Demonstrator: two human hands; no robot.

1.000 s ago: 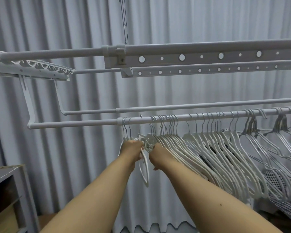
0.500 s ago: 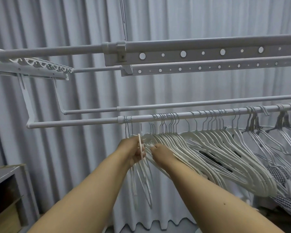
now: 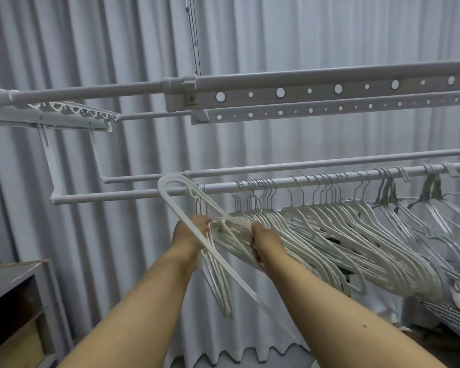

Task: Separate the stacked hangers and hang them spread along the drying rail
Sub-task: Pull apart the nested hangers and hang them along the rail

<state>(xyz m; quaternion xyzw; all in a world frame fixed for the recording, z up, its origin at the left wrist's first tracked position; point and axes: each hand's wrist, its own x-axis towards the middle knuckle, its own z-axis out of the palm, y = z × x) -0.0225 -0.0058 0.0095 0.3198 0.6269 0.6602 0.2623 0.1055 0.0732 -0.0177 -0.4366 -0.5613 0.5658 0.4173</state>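
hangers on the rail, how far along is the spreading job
Early. Done: two or three hangers hang apart at the left of the front rail. In hand: the left hand holds a white hanger swung up sideways across the rail, while the right hand grips the packed white bunch. Left: that bunch and the wire hangers remain crowded; the rail's left stretch is bare.

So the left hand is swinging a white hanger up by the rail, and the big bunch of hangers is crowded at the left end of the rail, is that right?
Not quite. The head view shows the bunch of hangers crowded toward the right part of the rail; its left end is bare. The rest holds: the left hand holds a white hanger tilted up by the rail.
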